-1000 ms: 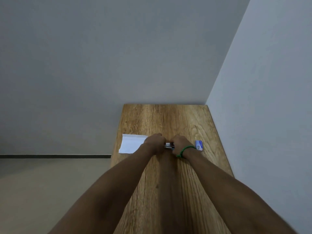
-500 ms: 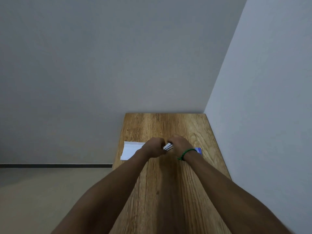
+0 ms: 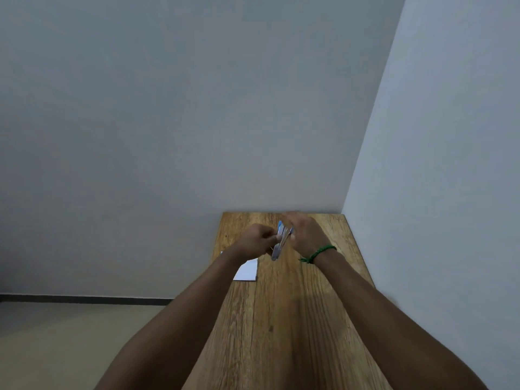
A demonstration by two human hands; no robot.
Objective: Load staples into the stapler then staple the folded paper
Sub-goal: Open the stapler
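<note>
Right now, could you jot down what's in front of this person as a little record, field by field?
setting: narrow wooden table set into a corner between two plain walls
left hand: raised above the table, closed on the stapler
right hand: raised at the stapler's other side, fingers partly spread
stapler: blue and metal, held up, tilted on end
folded paper: white, lying flat near the table's left edge, partly hidden by the left forearm
wristband: green, on the right wrist
staples: too small to make out

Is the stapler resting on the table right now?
No, the stapler is lifted off the table, tilted on end between the left hand and the right hand.
</note>
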